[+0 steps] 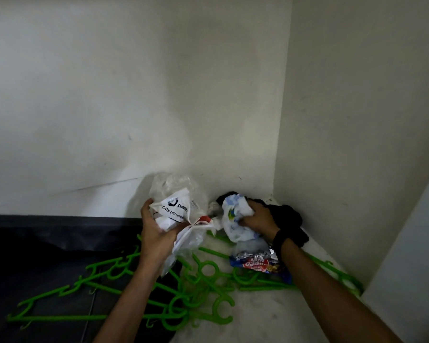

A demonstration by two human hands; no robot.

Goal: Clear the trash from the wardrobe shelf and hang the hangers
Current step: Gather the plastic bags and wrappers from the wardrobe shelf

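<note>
My left hand (156,233) grips a clear plastic bag (178,206) with a white printed label and crumpled white paper inside, held above the shelf. My right hand (256,220) is closed on a crumpled white and blue wrapper (235,219) near the back right corner. A shiny blue and red snack wrapper (260,263) lies on the shelf below my right wrist. Several green plastic hangers (201,288) lie tangled on the white shelf (270,318) under both forearms.
A black cloth (290,219) sits bunched in the back right corner behind my right hand. A dark flat item (47,248) covers the shelf's left part, under some hangers. White wardrobe walls enclose the back and right side.
</note>
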